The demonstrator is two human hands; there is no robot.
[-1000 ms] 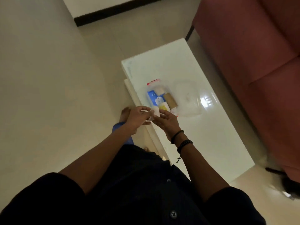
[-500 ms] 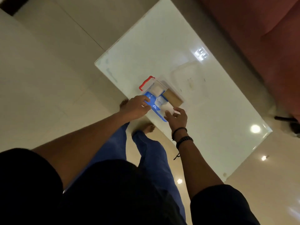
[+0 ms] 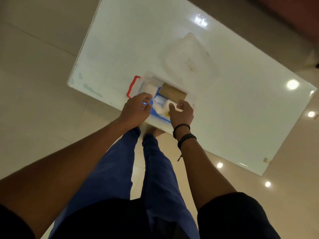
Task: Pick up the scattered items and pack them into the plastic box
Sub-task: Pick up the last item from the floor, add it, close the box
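A clear plastic box (image 3: 146, 75) with a red handle (image 3: 132, 86) sits near the front edge of the white table (image 3: 241, 118). Inside lie a brown roll (image 3: 172, 91), white rolls (image 3: 159, 107), a white pad (image 3: 149, 88), something blue beneath and a bit of yellow. My left hand (image 3: 136, 109) rests over the box's left side, fingers curled on its contents. My right hand (image 3: 181, 113) holds a small white item at the box's near right corner.
The clear lid (image 3: 189, 57) lies on the table just behind and right of the box. A dark red sofa (image 3: 293, 11) runs along the table's far side. My legs in blue trousers (image 3: 155, 169) stand against the table's near edge.
The camera has swung over the table, so the box looks bigger. Both hands moved from the table's edge into the box, the right one carrying the white item.
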